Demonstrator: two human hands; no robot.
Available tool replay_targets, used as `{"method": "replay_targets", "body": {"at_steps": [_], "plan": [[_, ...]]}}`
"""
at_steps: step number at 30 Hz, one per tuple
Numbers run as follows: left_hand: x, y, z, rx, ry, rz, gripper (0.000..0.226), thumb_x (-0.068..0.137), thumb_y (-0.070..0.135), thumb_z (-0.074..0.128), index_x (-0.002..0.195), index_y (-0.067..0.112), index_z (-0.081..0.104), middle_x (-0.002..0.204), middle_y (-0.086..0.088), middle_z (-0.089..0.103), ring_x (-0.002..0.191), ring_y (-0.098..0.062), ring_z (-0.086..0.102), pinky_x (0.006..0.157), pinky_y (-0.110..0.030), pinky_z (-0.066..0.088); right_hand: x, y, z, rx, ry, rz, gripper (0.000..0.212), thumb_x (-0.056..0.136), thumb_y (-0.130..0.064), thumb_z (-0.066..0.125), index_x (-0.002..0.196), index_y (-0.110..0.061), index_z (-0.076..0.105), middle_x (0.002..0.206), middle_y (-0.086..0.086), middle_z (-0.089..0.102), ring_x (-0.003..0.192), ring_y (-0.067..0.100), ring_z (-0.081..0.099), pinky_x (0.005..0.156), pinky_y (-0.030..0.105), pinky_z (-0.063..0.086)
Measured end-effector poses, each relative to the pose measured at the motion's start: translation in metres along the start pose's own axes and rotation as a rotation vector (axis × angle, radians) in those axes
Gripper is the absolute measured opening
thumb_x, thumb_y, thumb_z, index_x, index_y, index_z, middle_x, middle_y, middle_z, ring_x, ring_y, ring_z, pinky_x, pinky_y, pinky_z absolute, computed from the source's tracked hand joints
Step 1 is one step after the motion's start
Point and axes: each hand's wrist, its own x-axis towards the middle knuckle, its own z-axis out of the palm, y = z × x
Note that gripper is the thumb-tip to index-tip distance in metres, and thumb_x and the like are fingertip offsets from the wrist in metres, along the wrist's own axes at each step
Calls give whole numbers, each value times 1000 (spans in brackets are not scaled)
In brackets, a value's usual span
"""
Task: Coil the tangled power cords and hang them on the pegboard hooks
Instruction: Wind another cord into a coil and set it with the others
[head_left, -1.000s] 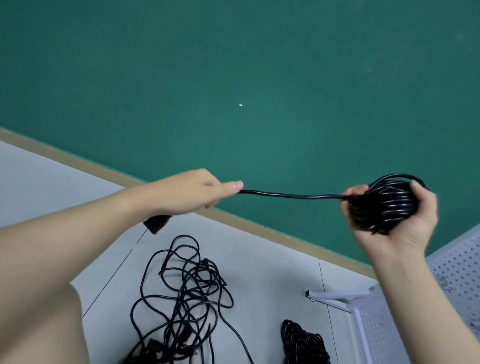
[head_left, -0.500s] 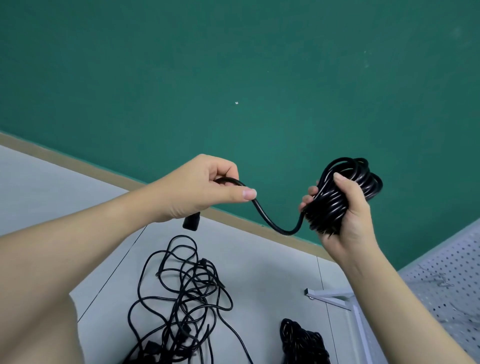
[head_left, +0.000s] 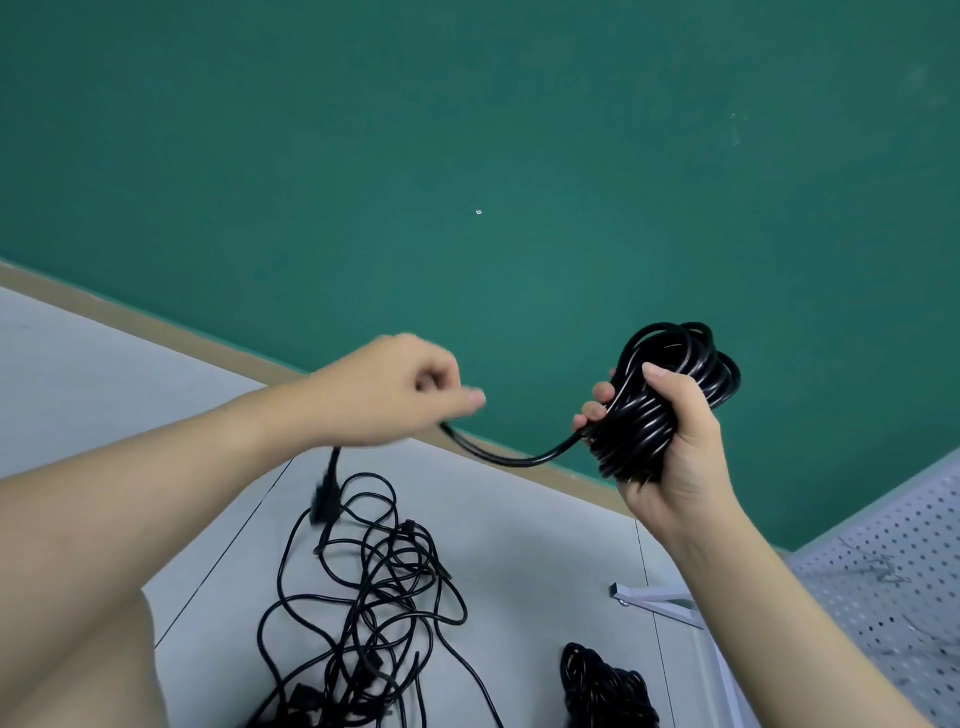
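Note:
My right hand (head_left: 675, 447) grips a thick coil of black power cord (head_left: 660, 395), held upright in front of the green wall. A short loose length of that cord (head_left: 514, 460) sags from the coil to my left hand (head_left: 395, 389), whose curled fingers hold it. The cord's plug end (head_left: 324, 501) dangles below my left hand, blurred. On the floor lies a tangled heap of black cords (head_left: 374, 597). A second coiled black bundle (head_left: 602, 686) lies on the floor at the bottom. The white pegboard (head_left: 893, 577) stands at the right edge.
The green wall (head_left: 467, 156) fills the upper view, with a tan baseboard (head_left: 156, 332) above the grey tiled floor (head_left: 519, 571). A white metal foot of the pegboard stand (head_left: 654, 595) juts onto the floor. My knee (head_left: 78, 649) is at the lower left.
The taut cord between my hands went slack as my left hand came toward the coil, then dropped lower. The plug now hangs further below my left hand. My right hand turned the coil upright.

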Motion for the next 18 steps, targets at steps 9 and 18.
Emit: {"method": "replay_targets", "body": {"at_steps": [9,18], "plan": [[-3,30,56,-420,-329,11,28,100,41,64,101,14,64,59,5,42,50,-15,32,49,-26,27,-11,4,13,-38,-51,3,23,80,-28,68,91,-11,57,81,9,57,70,23,58,77,42,60],[-9,25,22,209,208,323,34,95,59,48,80,33,65,56,7,55,55,-15,50,52,-31,39,-9,-9,-6,-116,-7,-16,11,78,-25,72,75,-18,65,82,9,58,72,23,60,72,43,59]]}}
